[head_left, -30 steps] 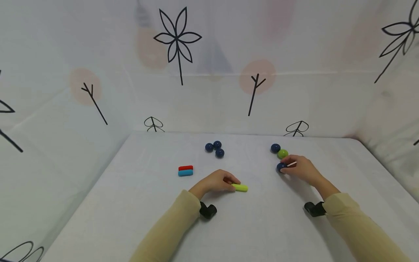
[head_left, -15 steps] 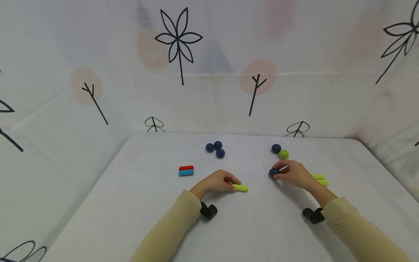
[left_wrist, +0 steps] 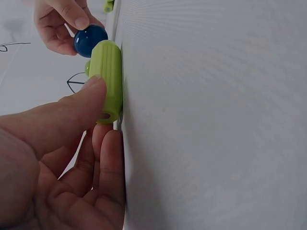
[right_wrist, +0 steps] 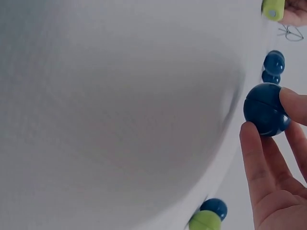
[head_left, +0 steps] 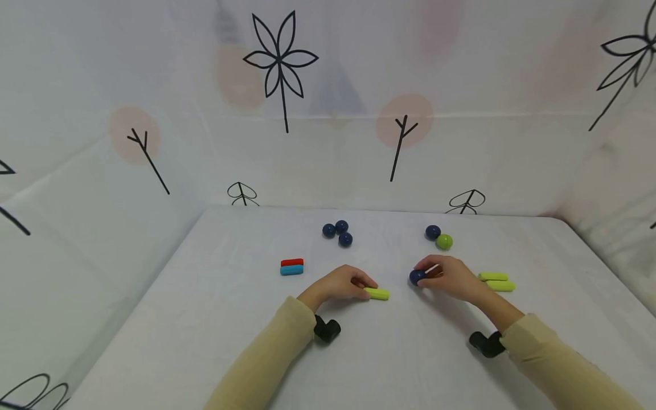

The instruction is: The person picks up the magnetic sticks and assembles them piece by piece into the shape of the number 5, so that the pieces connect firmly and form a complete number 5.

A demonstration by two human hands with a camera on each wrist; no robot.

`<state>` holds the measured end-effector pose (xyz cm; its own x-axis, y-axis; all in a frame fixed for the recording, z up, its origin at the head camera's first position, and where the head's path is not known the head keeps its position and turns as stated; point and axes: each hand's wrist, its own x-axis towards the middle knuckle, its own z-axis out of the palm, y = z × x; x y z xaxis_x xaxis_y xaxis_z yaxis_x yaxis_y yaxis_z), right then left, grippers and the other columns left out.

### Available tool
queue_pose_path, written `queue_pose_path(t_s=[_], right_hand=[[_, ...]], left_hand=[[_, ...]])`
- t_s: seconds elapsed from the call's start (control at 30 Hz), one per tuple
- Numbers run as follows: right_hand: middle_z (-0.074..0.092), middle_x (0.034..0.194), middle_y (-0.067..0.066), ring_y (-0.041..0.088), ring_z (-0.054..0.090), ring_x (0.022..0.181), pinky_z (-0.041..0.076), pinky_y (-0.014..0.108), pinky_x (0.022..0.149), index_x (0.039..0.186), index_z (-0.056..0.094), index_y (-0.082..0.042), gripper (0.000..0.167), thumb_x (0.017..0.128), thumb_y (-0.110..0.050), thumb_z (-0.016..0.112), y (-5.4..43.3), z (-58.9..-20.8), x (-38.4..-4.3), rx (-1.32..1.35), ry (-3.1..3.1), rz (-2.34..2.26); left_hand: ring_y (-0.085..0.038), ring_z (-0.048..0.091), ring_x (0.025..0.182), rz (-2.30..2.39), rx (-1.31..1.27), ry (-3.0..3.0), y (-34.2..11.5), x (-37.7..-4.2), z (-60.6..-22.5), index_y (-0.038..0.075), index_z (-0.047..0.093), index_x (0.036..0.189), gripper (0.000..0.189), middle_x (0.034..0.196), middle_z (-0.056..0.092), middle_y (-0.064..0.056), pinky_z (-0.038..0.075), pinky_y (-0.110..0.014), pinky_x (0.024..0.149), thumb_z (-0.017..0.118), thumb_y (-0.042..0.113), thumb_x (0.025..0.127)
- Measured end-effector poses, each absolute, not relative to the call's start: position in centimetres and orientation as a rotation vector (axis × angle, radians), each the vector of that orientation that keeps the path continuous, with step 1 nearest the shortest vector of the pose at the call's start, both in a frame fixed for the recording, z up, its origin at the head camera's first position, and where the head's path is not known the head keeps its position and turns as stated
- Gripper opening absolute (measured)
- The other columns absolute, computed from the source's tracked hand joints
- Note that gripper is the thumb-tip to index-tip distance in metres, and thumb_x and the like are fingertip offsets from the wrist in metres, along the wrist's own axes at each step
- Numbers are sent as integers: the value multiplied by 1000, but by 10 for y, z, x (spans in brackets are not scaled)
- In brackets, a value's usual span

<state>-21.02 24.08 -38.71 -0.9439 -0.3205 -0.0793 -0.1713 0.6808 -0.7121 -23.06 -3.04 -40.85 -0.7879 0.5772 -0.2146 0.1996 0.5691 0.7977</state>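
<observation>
My left hand [head_left: 340, 283] pinches a short yellow-green ridged rod [head_left: 377, 294] between thumb and fingers, low at the table. In the left wrist view the rod [left_wrist: 109, 76] shows a small hole in its near end. My right hand [head_left: 453, 277] holds a glossy dark blue ball [head_left: 417, 277] by the fingertips, a short way right of the rod and apart from it. A thin seam crosses the ball [right_wrist: 265, 110] in the right wrist view. Whether the ball touches the table, I cannot tell.
Several loose pieces lie about the white table [head_left: 389, 364]: dark blue balls [head_left: 345, 240] at the back middle, a red rod [head_left: 292, 262] against a light blue rod [head_left: 291, 270] at left, a blue ball [head_left: 433, 232] beside a green ball [head_left: 444, 242], and two yellow-green rods [head_left: 499, 286] at right.
My right hand has carried the blue ball leftward and nearer to me, away from the green ball, uncovering two yellow-green rods. The left hand and its rod stay in place.
</observation>
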Motion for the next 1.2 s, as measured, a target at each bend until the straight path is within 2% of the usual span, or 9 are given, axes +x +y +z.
queue_pose_path(t_s=[0.73, 1.2], right_hand=[[63, 101, 7, 24, 61, 89, 52, 36, 73, 100, 63, -7, 23, 80, -9, 73, 218, -395, -198, -575, 2628, -1166], [62, 99, 7, 21, 61, 85, 52, 32, 68, 99, 61, -6, 22, 80, -11, 72, 208, -395, -196, -614, 2547, -1196]], left_hand=[[-8, 50, 86, 1102, 614, 2351, -31, -231, -408, 16, 70, 108, 22, 97, 62, 10, 43, -22, 79, 66, 11, 87], [-7, 52, 84, 1140, 602, 2333, -32, -229, -407, 14, 70, 107, 21, 93, 62, 9, 43, -22, 79, 66, 10, 87]])
